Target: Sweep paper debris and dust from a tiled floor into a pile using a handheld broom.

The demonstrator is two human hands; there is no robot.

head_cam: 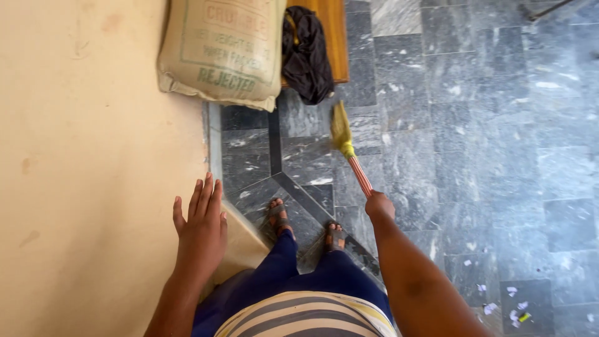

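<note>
My right hand is shut on the pink striped handle of a short grass broom. Its yellow-green bristles point away from me and rest on the grey tiled floor, just in front of my sandalled feet. My left hand is open, fingers spread, flat against the cream wall on my left, near the wall's corner edge.
A full burlap sack leans against the wall ahead. Beside it a dark cloth hangs over an orange wooden board. Small scraps of paper litter lie on the tiles at the lower right.
</note>
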